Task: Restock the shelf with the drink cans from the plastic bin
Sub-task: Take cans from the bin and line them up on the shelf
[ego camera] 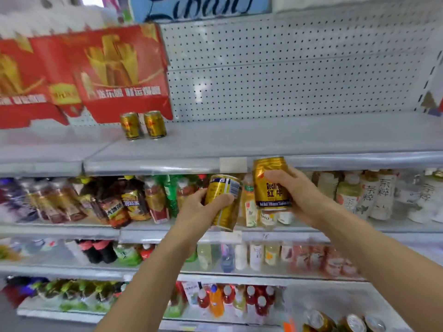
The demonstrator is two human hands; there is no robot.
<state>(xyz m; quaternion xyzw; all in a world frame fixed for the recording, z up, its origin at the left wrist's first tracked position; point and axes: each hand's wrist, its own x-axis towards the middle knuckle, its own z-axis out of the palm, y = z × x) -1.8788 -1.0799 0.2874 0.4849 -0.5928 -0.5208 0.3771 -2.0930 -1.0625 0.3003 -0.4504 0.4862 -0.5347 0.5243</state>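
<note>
I had a gold can in each hand, both wrapped round the body of the tin: my left hand (203, 207) gripped the left can (224, 202), tipped so its top leaned toward the right, and my right hand (297, 192) gripped the right can (271, 183), nearly upright with its rim just at the lip of the top shelf (263, 137). The open shelf space lay above and beyond both hands, with two shelved cans (143, 125) standing well off to the upper left. I judged the right can nearer to going up; the left needed straightening first. More cans sat in the plastic bin (335, 300) at lower right
</note>
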